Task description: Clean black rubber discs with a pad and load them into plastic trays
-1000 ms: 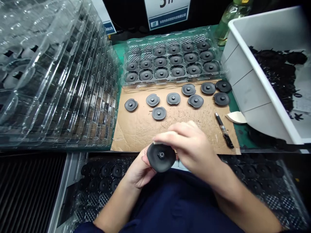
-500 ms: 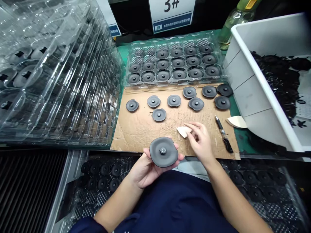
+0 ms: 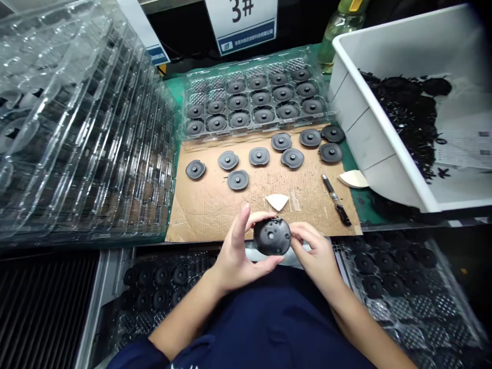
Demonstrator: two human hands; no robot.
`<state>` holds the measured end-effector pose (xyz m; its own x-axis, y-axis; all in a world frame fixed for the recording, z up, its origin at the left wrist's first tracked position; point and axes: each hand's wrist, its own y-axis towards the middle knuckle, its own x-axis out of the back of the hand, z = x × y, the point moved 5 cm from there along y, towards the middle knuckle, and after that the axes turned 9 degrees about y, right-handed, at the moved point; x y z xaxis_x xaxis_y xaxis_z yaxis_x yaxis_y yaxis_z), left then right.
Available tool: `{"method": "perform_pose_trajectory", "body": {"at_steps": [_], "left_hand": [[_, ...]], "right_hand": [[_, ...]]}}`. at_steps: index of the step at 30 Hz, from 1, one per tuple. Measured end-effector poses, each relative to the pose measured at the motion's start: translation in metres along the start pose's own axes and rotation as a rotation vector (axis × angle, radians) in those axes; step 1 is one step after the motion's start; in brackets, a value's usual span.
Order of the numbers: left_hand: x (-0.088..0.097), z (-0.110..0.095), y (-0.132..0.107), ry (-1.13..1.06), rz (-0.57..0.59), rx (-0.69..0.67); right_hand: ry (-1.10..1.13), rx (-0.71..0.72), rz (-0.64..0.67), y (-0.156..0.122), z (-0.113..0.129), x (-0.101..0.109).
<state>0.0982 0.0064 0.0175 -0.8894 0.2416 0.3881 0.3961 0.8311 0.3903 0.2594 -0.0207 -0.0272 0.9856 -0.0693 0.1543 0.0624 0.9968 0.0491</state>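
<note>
A black rounded plastic disc (image 3: 272,237) is held above the front edge of the cardboard, its shiny underside turned up towards me. My left hand (image 3: 239,250) grips it from the left, fingers along the far edge and thumb at the near edge. At the disc's right edge my right hand (image 3: 314,252) is closed in a pinch, its fingertips touching the rim. Just beyond the disc, a white triangular pad (image 3: 277,201) lies on the cardboard sheet (image 3: 203,215). Several similar discs, such as one grey-black disc (image 3: 238,180), lie further back with their stems up.
A clear tray (image 3: 265,130) partly filled with discs stands behind the cardboard. Stacked clear trays (image 3: 126,154) rise at the left. On the right are a pen (image 3: 336,200), another white pad (image 3: 353,179) and a white bin (image 3: 384,138) holding black scraps.
The disc has been flipped from its stem side to its underside. My right hand has let go of the white pad, left it on the cardboard, and moved to the disc's edge.
</note>
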Motion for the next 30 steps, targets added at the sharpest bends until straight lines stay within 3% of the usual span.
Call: {"method": "perform_pose_trajectory", "body": {"at_steps": [2,6,8,13,16,20,25,30], "left_hand": [[-0.003,-0.005,0.002,0.177,0.016,-0.12],[-0.002,-0.01,0.004,0.188,0.038,-0.116],[-0.001,-0.011,0.003,0.131,0.053,-0.081],[0.001,-0.009,-0.004,-0.056,0.116,0.114],[0.001,-0.008,-0.009,-0.169,0.186,0.205],[0.002,-0.005,-0.014,-0.283,0.247,0.334],[0.001,-0.005,-0.016,-0.397,0.328,0.443],[0.0,-0.007,-0.015,-0.342,0.358,0.377]], "right_hand": [[-0.001,-0.005,-0.061,-0.003,0.007,0.007],[0.114,-0.019,-0.134,-0.008,0.028,0.019],[0.223,-0.058,-0.05,-0.006,0.037,0.018],[0.328,-0.269,0.384,0.006,0.051,0.004],[0.442,-0.392,0.526,0.012,0.056,-0.002],[0.613,-0.485,0.574,0.015,0.062,-0.011],[0.699,-0.491,0.61,0.013,0.067,-0.017],[0.601,-0.424,0.583,0.008,0.065,-0.014]]}}
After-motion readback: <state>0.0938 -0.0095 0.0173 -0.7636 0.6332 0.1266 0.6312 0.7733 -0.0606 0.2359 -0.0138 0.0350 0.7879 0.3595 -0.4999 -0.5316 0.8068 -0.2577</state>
